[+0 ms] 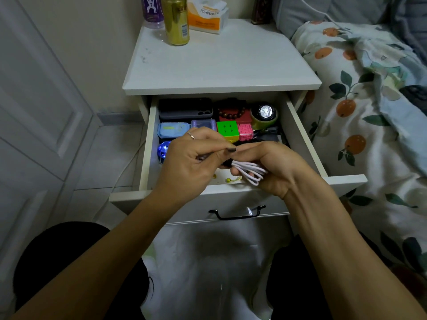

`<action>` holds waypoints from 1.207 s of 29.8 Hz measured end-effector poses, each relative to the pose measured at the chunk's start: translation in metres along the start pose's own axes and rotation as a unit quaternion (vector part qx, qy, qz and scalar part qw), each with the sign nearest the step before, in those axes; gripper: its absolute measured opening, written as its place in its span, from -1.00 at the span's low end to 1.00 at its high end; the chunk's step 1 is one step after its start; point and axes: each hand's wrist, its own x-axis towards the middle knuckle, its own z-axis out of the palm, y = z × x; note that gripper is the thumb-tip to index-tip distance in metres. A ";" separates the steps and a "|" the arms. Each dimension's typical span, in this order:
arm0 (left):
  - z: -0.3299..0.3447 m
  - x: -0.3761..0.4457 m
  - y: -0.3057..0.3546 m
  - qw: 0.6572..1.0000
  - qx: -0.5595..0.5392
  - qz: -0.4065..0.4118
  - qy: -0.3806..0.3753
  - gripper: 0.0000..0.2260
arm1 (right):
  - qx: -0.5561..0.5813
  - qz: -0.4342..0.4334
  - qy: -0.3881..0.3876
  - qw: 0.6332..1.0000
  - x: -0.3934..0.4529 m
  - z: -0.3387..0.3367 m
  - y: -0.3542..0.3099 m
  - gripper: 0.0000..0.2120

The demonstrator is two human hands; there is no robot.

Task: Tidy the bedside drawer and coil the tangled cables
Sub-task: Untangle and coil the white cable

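White cable (pixel 250 173) coiled in right hand (pixel 272 167); left hand (pixel 191 162) pinching.

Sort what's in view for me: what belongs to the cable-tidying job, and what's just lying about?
Job: white cable, coiled, held by right hand; left hand pinching something dark at it; open drawer.

Lying about: gold can, tissue pack, quilt.

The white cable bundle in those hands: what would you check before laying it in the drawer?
1. Coiled white cable gripped by right hand: ok.
2. Left hand pinching a dark tie at the bundle: ok; whether it is fastened, cannot tell.
3. White wooden drawer pulled open: ok.
4. Bare drawer floor at front: partly hidden by hands, cannot tell.
5. Small yellow scraps on the floor there: not ok.
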 end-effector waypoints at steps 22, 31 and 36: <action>-0.011 -0.002 -0.015 0.983 0.064 0.157 -0.076 -0.81 | 0.000 -0.020 0.018 1.000 -0.007 -0.006 -0.001 -0.74; -0.005 -0.006 -0.010 0.992 0.057 0.099 -0.047 -0.86 | -0.043 -0.092 0.068 0.993 -0.002 -0.008 0.003 -0.70; -0.006 -0.003 -0.013 0.992 0.081 0.068 -0.064 -0.87 | -0.092 -0.113 0.088 0.985 0.000 -0.008 0.003 -0.77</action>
